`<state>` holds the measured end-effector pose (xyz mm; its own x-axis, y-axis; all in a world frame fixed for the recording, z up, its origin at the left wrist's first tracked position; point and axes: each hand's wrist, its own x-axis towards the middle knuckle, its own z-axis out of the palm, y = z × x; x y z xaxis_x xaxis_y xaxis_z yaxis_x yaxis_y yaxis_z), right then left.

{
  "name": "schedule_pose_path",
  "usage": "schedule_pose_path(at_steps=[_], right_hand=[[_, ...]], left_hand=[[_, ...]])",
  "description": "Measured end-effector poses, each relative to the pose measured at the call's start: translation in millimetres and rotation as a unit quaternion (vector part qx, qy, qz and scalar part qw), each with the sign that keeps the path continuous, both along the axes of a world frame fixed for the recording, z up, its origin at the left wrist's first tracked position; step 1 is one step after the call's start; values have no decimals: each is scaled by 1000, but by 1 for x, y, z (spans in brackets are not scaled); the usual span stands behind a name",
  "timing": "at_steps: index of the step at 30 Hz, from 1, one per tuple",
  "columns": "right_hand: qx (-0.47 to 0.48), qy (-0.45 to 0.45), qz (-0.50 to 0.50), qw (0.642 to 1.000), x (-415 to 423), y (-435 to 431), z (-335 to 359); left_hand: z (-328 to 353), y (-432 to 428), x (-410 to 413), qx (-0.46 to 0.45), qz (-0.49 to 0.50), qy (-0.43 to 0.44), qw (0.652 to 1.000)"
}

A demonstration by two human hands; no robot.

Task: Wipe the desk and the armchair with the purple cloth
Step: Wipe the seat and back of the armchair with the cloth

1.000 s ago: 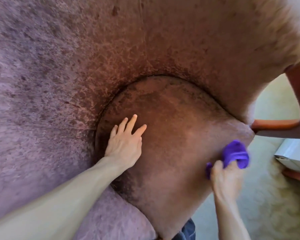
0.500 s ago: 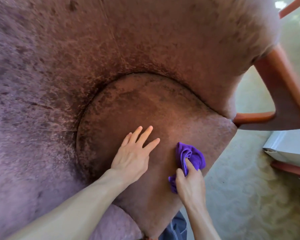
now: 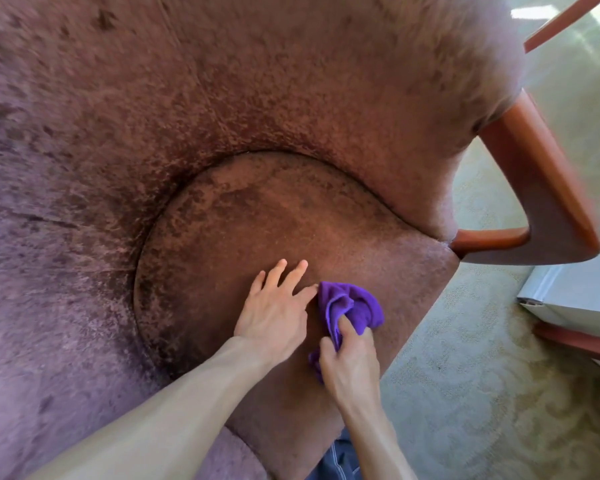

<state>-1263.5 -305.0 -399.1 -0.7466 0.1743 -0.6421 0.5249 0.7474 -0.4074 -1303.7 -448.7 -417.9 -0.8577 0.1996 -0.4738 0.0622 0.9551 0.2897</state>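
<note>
1. Toward the front right of the seat cushion [image 3: 257,220], the purple cloth [image 3: 355,306] is bunched into a crumpled wad and pressed against the upholstery.
2. It is grasped by the right hand [image 3: 350,362]. The fingers are curled round its lower end and the thumb is sunk into the folds.
3. The left hand [image 3: 274,313] is laid flat on the cushion just beside the cloth, fingers straight and spread, with nothing held. Its forefinger tip appears to touch the cloth's edge.
4. The seat is judged to be the part being wiped. The wad would be better flattened so that more of its face meets the pile. Overlapping strokes are best drawn one way, and the curved seam at the back should be followed.
5. The cloth looks plush and soft. The armchair [image 3: 222,81] is covered in a short, mottled, velvet-like pile, mauve to rust. Its cushion is rounded behind and squared in front.
6. The armrest [image 3: 541,174] is of smooth, reddish, curved wood. A pale patterned carpet [image 3: 482,393] lies below. No desk can be identified.
</note>
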Motion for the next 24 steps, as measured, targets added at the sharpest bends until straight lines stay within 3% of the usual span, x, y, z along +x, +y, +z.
schedule_pose_path(at_steps=[4, 7, 9, 12, 14, 18, 22, 24], right_hand=[[5, 91, 21, 996, -30, -9, 6], [27, 156, -16, 987, -78, -42, 0], [23, 148, -7, 989, -104, -71, -5], [11, 64, 193, 979, -111, -107, -9], [-34, 45, 260, 964, -108, -116, -11], [-20, 122, 157, 980, -90, -126, -13], [5, 61, 325, 944, -89, -118, -9], [55, 101, 310, 944, -113, -93, -3]], left_hand=[[7, -20, -6, 29, 85, 74, 993], [4, -48, -4, -4, 163, 91, 982], [2, -70, -3, -44, 199, 95, 974], [-1, -100, -1, -87, 237, 71, 965], [-3, -113, 2, -92, 245, 38, 964], [-5, -124, 3, -58, 245, -2, 968], [-5, -134, 2, -51, 234, -4, 971], [-4, -138, 1, -42, 234, -7, 971]])
